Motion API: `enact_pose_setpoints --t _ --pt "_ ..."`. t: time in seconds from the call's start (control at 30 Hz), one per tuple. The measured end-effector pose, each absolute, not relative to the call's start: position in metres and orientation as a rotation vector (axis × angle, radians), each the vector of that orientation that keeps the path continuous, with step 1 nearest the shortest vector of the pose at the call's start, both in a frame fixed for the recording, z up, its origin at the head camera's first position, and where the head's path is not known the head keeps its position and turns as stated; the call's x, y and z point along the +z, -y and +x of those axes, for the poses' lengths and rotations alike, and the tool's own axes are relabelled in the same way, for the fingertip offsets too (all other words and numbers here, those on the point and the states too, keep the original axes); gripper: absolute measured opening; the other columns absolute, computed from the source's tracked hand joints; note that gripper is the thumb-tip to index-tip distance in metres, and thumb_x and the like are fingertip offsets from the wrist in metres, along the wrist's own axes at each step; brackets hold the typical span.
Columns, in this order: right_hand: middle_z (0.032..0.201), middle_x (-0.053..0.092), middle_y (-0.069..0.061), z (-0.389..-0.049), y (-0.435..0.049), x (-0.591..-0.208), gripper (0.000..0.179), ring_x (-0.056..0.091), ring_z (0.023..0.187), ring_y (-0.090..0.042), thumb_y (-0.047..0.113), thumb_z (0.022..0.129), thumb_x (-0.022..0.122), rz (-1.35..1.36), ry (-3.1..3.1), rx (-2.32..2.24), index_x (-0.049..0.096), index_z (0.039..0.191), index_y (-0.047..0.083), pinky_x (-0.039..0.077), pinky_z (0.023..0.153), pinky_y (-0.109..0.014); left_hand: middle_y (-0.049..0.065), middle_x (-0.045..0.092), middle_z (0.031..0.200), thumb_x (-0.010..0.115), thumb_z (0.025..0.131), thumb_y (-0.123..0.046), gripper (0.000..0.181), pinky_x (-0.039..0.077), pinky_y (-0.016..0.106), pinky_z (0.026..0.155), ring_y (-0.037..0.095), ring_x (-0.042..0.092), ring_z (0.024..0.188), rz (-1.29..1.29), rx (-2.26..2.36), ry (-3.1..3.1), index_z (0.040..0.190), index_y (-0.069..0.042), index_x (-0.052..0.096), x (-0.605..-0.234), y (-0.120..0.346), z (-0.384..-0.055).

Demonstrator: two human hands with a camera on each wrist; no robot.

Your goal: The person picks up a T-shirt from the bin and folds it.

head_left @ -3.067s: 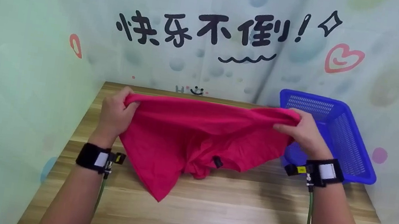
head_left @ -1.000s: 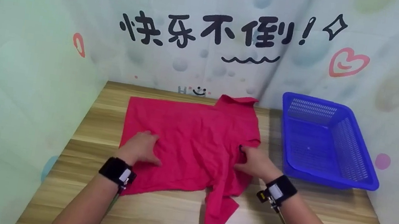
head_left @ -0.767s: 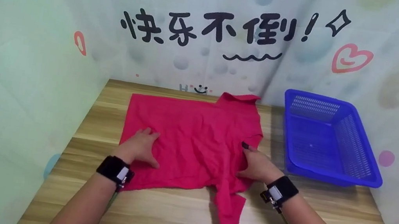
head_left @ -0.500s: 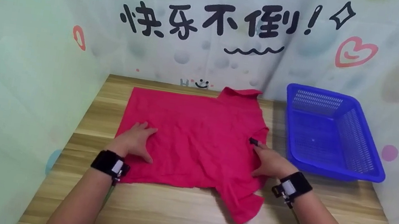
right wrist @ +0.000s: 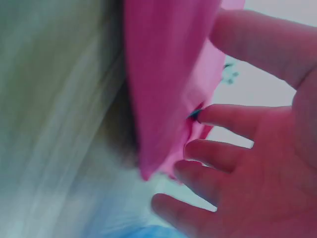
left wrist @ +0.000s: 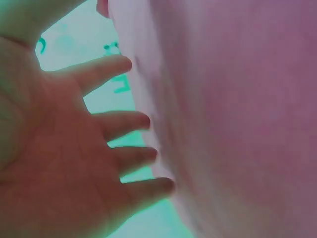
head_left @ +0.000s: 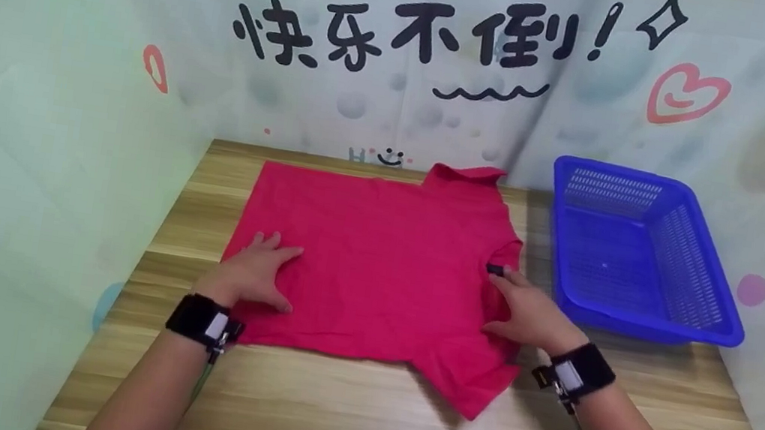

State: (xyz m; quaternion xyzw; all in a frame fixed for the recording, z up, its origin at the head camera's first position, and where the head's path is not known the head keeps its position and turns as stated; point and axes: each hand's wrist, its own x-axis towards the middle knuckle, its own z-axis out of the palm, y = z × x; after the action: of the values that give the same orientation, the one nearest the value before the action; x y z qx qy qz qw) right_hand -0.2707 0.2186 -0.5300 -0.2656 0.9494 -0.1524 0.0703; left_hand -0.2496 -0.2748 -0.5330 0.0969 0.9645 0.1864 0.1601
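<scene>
A red T-shirt [head_left: 375, 267] lies spread on the wooden table, its hem to the left and its neck opening to the right. A small black label [head_left: 495, 270] shows at the neck. My left hand [head_left: 254, 270] rests on the shirt near the hem, fingers spread; in the left wrist view the fingertips touch the cloth. At the neck side, my right hand [head_left: 530, 314] touches the shirt with thumb and fingers apart. The right wrist view shows those fingers [right wrist: 233, 119] extended against the cloth beside the label. The near sleeve [head_left: 467, 383] points toward the front.
A blue plastic basket [head_left: 558, 234] with perforated sides stands at the back right of the table [head_left: 322, 418]. A printed curtain [head_left: 337, 110] with dark writing hangs behind the table and along both sides.
The shirt, earlier held up between both hands, now lies on the table. Over the last second its wrinkles flattened and its near sleeve spread out, while my hands moved apart.
</scene>
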Motion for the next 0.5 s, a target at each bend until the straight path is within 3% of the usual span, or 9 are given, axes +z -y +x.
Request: enact_pose_setpoints --t 0.1,0.2,0.37,0.5 --pt "0.158 0.046 -0.035 -0.251 -0.213 -0.529 0.087 0.055 0.140 -0.049 0.031 0.082 0.090 -0.904 -2.857 -0.511 0.052 0.152 -0.005 0.051 0.112 -0.058 0.026 0.018 0.175 0.093 0.074 -0.045 0.111 0.025 0.071 0.126 0.055 0.004 0.162 0.254 0.488 -2.777 0.166 -0.019 0.038 -0.532 0.270 -0.241" --pt "0.161 0.044 -0.031 -0.234 -0.211 -0.529 0.096 0.053 0.143 -0.048 0.031 0.076 0.095 -0.979 -2.771 -0.540 0.051 0.155 -0.001 0.051 0.112 -0.058 0.028 0.019 0.174 0.094 0.072 -0.045 0.112 0.023 0.072 0.126 0.057 0.006 0.161 0.256 0.467 -2.780 0.166 -0.019 0.038 -0.533 0.266 -0.236" --pt "0.167 0.031 -0.034 -0.222 -0.216 -0.537 0.115 0.033 0.154 -0.055 0.026 0.064 0.102 -1.025 -2.671 -0.453 0.044 0.161 0.006 0.046 0.115 -0.063 0.028 0.018 0.175 0.094 0.073 -0.045 0.112 0.023 0.075 0.125 0.058 0.006 0.161 0.235 0.474 -2.740 0.166 -0.020 0.038 -0.535 0.265 -0.234" --pt "0.172 0.021 -0.033 -0.217 -0.225 -0.546 0.128 0.021 0.158 -0.058 0.032 0.059 0.105 -1.002 -2.619 -0.381 0.036 0.166 0.012 0.040 0.118 -0.070 0.028 0.018 0.175 0.095 0.073 -0.045 0.112 0.021 0.076 0.124 0.058 0.006 0.161 0.228 0.474 -2.739 0.166 -0.019 0.038 -0.537 0.265 -0.233"
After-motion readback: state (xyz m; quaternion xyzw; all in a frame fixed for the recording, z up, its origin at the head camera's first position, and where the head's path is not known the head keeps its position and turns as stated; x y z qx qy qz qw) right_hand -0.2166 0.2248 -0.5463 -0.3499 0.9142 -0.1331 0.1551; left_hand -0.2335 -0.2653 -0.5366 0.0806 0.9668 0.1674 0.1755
